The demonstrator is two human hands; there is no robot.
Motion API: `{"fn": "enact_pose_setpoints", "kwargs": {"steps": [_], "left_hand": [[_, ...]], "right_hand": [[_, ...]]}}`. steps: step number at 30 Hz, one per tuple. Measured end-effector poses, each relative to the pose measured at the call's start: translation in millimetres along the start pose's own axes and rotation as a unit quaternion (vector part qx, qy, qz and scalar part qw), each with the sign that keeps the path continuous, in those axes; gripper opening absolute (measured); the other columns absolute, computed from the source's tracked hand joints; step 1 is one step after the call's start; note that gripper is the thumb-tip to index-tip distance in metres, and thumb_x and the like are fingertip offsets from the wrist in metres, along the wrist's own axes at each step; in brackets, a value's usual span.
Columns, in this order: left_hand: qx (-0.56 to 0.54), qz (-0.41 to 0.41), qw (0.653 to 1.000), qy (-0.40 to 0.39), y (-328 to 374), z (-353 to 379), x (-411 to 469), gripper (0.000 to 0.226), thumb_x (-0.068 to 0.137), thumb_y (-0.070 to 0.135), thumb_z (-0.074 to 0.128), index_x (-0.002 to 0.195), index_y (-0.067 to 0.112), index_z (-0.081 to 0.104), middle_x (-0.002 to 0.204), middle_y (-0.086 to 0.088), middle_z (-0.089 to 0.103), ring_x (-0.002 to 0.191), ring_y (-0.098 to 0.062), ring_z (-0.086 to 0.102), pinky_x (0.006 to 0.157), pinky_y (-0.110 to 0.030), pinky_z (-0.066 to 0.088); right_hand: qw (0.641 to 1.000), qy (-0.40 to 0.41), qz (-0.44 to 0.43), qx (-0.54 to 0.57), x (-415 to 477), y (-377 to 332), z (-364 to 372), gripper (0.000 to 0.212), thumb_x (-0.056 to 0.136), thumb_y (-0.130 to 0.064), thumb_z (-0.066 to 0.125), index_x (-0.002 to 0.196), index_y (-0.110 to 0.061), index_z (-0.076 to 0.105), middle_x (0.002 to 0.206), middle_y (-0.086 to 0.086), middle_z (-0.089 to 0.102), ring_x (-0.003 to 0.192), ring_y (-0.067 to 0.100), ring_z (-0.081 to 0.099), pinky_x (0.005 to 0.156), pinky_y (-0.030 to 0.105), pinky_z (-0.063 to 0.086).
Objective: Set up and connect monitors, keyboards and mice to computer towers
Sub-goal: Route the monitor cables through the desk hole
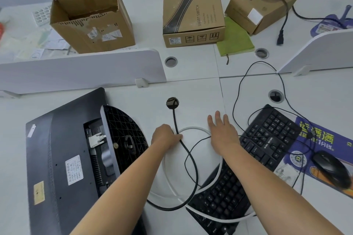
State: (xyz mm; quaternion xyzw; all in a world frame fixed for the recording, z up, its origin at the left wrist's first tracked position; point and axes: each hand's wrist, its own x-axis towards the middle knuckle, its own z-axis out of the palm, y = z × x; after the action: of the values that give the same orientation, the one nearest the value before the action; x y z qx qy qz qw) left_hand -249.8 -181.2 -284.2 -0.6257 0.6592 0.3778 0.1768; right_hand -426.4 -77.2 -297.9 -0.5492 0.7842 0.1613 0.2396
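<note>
Three cardboard boxes (193,11); left one open (91,19), contents unseen

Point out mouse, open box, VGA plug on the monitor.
mouse (331,169), head view, top of its shell
open box (99,32), head view, front wall
VGA plug (96,139), head view, white connector body at the monitor's back

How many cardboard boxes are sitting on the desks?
3, all along the far side: an open box at left, a closed box in the middle, and a smaller box at right. More could lie outside the view.
</note>
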Motion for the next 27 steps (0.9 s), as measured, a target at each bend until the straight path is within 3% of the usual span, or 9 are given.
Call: {"fn": "enact_pose_setpoints", "kwargs": {"steps": [2, 6, 10, 13, 16, 19, 22, 24, 27], "left_hand": [[-0.02, 0.012, 1.0, 0.012, 3, 0, 4, 0.019, 0.085, 0.03, 0.071, 0.079, 0.018, 0.058, 0.083, 0.002, 0.059, 0.08, -0.02, 0.057, 0.063, -0.026, 0.043], [-0.117, 0.008, 0.99, 0.073, 14, -17, 20, 0.016, 0.087, 0.012, 0.059, 0.071, 0.013, 0.06, 0.072, -0.002, 0.057, 0.07, -0.022, 0.052, 0.06, -0.025, 0.041], [-0.362, 0.02, 0.919, 0.154, 21, -49, 37, 0.012, 0.094, 0.018, 0.055, 0.1, 0.011, 0.063, 0.096, -0.005, 0.069, 0.086, -0.026, 0.065, 0.085, -0.037, 0.057], [-0.215, 0.069, 0.966, 0.125, 19, -59, 30, 0.019, 0.096, 0.029, 0.056, 0.095, 0.011, 0.061, 0.093, -0.01, 0.069, 0.081, -0.026, 0.06, 0.083, -0.041, 0.055], [-0.035, 0.076, 0.996, 0.004, 14, -47, 12, 0.051, 0.099, 0.046, 0.048, 0.094, 0.0, 0.07, 0.094, -0.016, 0.074, 0.074, -0.025, 0.06, 0.069, -0.035, 0.053], [0.081, 0.061, 0.976, -0.191, 10, -22, -10, 0.065, 0.092, 0.066, 0.048, 0.101, 0.006, 0.071, 0.094, -0.001, 0.075, 0.073, -0.02, 0.061, 0.056, -0.026, 0.044], [0.088, 0.069, 0.931, -0.348, 3, -2, -28, 0.044, 0.09, 0.055, 0.062, 0.093, 0.012, 0.07, 0.086, 0.006, 0.071, 0.068, -0.013, 0.052, 0.055, -0.022, 0.041], [0.038, 0.077, 0.941, -0.327, -2, 2, -27, 0.027, 0.092, 0.036, 0.065, 0.084, 0.011, 0.068, 0.084, -0.004, 0.068, 0.06, -0.014, 0.047, 0.053, -0.022, 0.041], [-0.009, 0.056, 0.987, -0.147, -7, -7, -13, 0.027, 0.093, 0.027, 0.064, 0.074, 0.007, 0.065, 0.069, -0.005, 0.061, 0.064, -0.021, 0.055, 0.065, -0.029, 0.051]], "right_hand": [[1.0, -0.002, 0.001, -0.004, 0, 0, -1, 0.084, 0.093, 0.001, 0.04, 0.159, -0.016, -0.009, 0.165, 0.013, -0.017, 0.152, 0.038, -0.006, 0.119, 0.04, 0.025], [1.0, -0.002, 0.001, -0.022, 1, 0, 1, 0.081, 0.096, -0.005, 0.039, 0.158, -0.016, -0.011, 0.165, 0.014, -0.016, 0.152, 0.039, -0.005, 0.119, 0.04, 0.027], [0.999, -0.001, 0.001, -0.045, 1, 1, 4, 0.08, 0.097, -0.008, 0.038, 0.157, -0.014, -0.014, 0.164, 0.015, -0.017, 0.152, 0.039, -0.004, 0.118, 0.039, 0.027], [0.999, -0.008, 0.005, -0.047, 0, 1, 4, 0.081, 0.097, -0.006, 0.039, 0.157, -0.014, -0.016, 0.164, 0.015, -0.018, 0.152, 0.039, -0.005, 0.12, 0.039, 0.025], [0.999, -0.009, 0.002, -0.042, -1, 0, 1, 0.081, 0.097, -0.006, 0.039, 0.157, -0.014, -0.015, 0.164, 0.015, -0.018, 0.152, 0.039, -0.004, 0.12, 0.04, 0.025], [1.0, -0.006, 0.0, -0.026, -2, -1, 0, 0.081, 0.095, -0.002, 0.039, 0.158, -0.014, -0.011, 0.164, 0.015, -0.017, 0.151, 0.041, -0.005, 0.119, 0.041, 0.025], [1.0, -0.004, 0.0, -0.014, -2, -1, -2, 0.082, 0.093, 0.002, 0.038, 0.158, -0.015, -0.009, 0.164, 0.015, -0.017, 0.151, 0.041, -0.006, 0.12, 0.042, 0.023], [1.0, -0.002, 0.0, -0.011, -2, -2, -2, 0.082, 0.093, 0.002, 0.038, 0.158, -0.015, -0.009, 0.164, 0.015, -0.017, 0.151, 0.041, -0.006, 0.12, 0.042, 0.023], [1.0, 0.004, 0.001, -0.012, -1, -1, 0, 0.082, 0.094, 0.0, 0.039, 0.158, -0.014, -0.009, 0.164, 0.016, -0.016, 0.151, 0.041, -0.005, 0.12, 0.042, 0.024]]}}
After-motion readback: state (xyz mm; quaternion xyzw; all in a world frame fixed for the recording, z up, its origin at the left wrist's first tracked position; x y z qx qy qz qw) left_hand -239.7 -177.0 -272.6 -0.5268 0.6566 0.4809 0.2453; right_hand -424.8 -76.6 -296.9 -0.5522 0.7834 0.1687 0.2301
